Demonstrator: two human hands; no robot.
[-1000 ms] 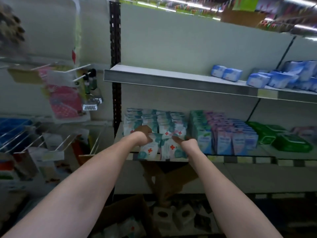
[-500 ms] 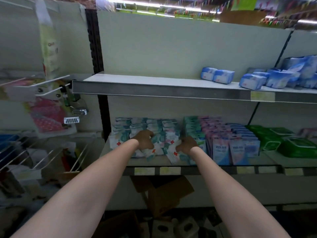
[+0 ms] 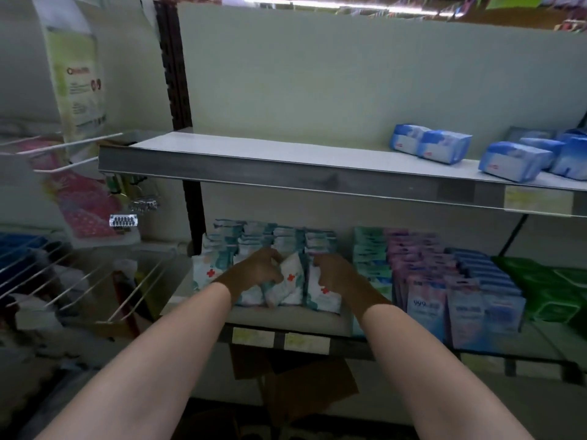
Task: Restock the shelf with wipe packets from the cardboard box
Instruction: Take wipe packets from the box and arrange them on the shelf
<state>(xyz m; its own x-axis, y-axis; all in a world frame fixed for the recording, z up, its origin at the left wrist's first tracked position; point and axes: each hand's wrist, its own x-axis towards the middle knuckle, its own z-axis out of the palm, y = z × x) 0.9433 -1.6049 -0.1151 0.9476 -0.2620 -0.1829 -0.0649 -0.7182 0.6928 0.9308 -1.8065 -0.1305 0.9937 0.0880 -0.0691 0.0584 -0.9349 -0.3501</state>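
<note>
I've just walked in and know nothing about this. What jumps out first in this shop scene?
Two bare arms reach to the lower shelf, where the left hand and right hand grip white wipe packets with red crosses. Right of them stand pink packs and green packs. Blue packs lie on the upper shelf, at its right.

Both my hands are working among the wipes on the shelf point(image 3: 286, 319).
My left hand point(image 3: 254, 271) and right hand point(image 3: 336, 276) are gripping white red-cross packets point(image 3: 287, 281); the tilted one is leaning between them.
</note>
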